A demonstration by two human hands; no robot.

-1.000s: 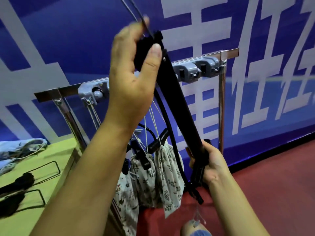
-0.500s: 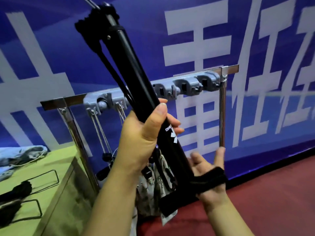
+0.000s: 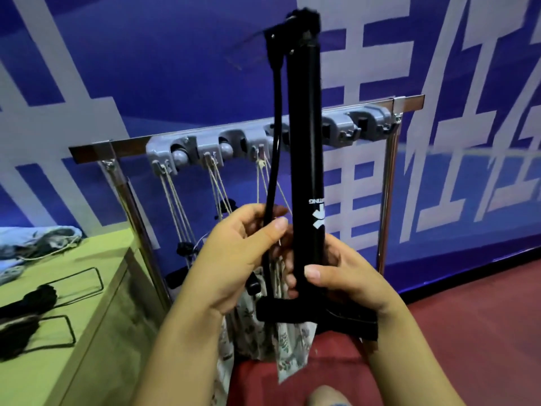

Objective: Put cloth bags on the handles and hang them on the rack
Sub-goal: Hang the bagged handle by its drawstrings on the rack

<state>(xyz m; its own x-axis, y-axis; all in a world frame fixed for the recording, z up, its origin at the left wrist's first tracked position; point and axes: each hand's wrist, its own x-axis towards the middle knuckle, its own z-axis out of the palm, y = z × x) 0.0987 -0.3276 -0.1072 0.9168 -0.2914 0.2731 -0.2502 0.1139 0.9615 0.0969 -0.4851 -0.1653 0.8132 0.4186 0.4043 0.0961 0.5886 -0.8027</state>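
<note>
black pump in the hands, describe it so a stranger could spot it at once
In front of the metal rack with grey clips, both hands hold the black pump upright. Unlike the floral cloth bags hanging behind, it is a tall tube with white lettering and a thin hose.

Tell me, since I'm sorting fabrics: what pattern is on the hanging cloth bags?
White with a small leafy floral print, seen in the head view on the cloth bags.
</note>
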